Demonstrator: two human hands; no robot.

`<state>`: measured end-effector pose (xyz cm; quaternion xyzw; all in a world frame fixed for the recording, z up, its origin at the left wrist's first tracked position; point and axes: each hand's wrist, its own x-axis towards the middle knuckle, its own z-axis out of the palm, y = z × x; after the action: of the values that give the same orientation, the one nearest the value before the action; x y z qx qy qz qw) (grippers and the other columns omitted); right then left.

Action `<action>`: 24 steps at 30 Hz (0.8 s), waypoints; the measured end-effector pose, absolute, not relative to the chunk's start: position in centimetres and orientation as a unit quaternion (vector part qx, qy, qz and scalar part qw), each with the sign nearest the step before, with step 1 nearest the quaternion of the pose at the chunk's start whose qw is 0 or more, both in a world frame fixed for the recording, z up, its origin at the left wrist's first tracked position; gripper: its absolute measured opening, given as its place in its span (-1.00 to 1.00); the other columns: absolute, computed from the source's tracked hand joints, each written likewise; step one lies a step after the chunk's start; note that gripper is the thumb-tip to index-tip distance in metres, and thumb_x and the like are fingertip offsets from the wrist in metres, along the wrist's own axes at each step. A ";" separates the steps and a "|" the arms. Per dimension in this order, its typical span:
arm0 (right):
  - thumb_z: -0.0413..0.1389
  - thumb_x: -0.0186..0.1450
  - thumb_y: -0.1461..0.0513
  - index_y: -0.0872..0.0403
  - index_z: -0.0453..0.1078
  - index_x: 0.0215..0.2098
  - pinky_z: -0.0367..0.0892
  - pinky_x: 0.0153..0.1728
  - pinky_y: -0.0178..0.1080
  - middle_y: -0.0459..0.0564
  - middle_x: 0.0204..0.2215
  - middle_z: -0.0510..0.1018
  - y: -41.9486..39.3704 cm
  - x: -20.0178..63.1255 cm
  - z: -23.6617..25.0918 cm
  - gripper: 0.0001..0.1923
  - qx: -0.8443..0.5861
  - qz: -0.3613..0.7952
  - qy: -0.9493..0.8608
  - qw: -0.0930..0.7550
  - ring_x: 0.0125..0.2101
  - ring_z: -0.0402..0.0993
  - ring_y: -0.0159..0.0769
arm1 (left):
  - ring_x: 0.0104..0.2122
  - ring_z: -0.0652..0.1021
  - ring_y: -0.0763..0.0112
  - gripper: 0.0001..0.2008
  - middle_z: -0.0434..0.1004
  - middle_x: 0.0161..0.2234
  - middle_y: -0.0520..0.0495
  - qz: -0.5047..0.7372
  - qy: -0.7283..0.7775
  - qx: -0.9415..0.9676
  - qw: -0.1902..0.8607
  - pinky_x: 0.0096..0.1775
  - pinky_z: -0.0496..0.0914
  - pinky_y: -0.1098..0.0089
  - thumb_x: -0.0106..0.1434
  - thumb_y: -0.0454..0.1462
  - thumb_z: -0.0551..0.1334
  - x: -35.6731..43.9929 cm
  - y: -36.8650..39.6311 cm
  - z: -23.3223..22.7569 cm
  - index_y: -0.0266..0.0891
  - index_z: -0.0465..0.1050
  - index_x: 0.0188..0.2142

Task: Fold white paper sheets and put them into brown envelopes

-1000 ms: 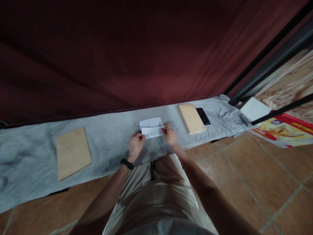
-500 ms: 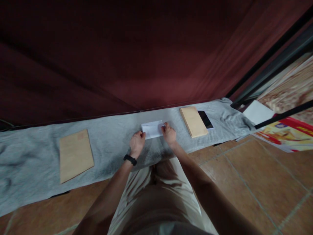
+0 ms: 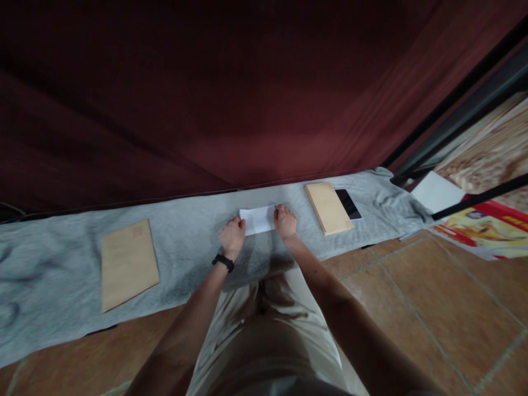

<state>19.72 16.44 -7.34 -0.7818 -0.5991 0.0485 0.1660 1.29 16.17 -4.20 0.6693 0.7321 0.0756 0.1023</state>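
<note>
A folded sheet of white paper (image 3: 258,220) is held between my two hands, low over the grey cloth. My left hand (image 3: 233,236), with a black band at its wrist, pinches the paper's left end. At the opposite end, my right hand (image 3: 285,222) grips the paper with curled fingers. To the right lies a stack of brown envelopes (image 3: 329,209), apart from my right hand. Another brown envelope (image 3: 128,265) rests flat on the cloth, well to the left of my hands.
The grey cloth (image 3: 185,242) covers a long narrow surface before a dark red curtain (image 3: 247,110). A black phone (image 3: 348,203) lies beside the envelope stack. At the right are a dark metal frame (image 3: 478,198), a white box (image 3: 437,191) and a colourful printed package (image 3: 487,228).
The paper looks narrower from top to bottom, and the upper flap's edge no longer shows. Both hands have stayed at its ends, with their fingers slightly shifted.
</note>
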 end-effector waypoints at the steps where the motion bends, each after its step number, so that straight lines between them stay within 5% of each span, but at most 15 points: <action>1: -0.14 0.53 0.23 0.16 0.39 0.09 0.33 0.01 -0.08 0.26 -0.05 0.58 16.3 19.7 -7.3 -0.66 -0.775 0.041 -0.606 0.174 -0.04 0.50 -0.05 | -0.18 0.66 0.11 -0.61 0.68 -0.22 -0.26 0.076 0.732 0.670 0.099 -0.23 0.40 0.31 0.48 -0.10 0.00 1.3 16.2 -4.3 -0.22 0.56 -0.10; 10: -0.13 0.53 0.22 0.20 0.25 0.34 0.07 0.33 -0.03 0.18 0.36 0.28 14.2 17.9 -8.3 -0.52 -0.659 0.028 -0.720 0.214 0.35 0.15 -0.07 | -0.18 0.66 0.09 -0.60 0.68 -0.25 -0.27 0.065 0.726 0.678 0.094 -0.23 0.41 0.31 0.49 -0.10 -0.02 1.1 16.3 -4.8 -0.23 0.54 -0.08; 18: -0.16 0.55 0.14 0.17 0.19 0.40 0.00 0.38 0.01 0.16 0.40 0.23 13.4 17.1 -9.3 -0.47 -0.666 0.049 -0.724 0.174 0.39 0.11 -0.09 | -0.17 0.64 0.05 -0.65 0.65 -0.22 -0.26 0.089 0.727 0.675 0.092 -0.17 0.44 0.23 0.48 -0.15 -0.01 1.0 16.1 -5.1 -0.25 0.48 -0.02; 24: -0.18 0.55 0.14 0.18 0.17 0.41 -0.01 0.38 0.02 0.16 0.41 0.19 13.4 17.0 -9.2 -0.46 -0.665 0.049 -0.726 0.167 0.41 0.08 -0.08 | 0.23 0.40 0.08 -0.59 0.45 0.20 -0.30 0.179 0.592 0.783 0.065 0.24 0.25 0.12 0.47 -0.23 -0.03 2.8 15.7 -5.9 -0.28 0.37 0.20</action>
<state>17.02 13.36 -9.24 -0.6653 -0.7259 0.0487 0.1674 2.81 15.75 -5.85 0.7831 0.5920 0.1791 0.0647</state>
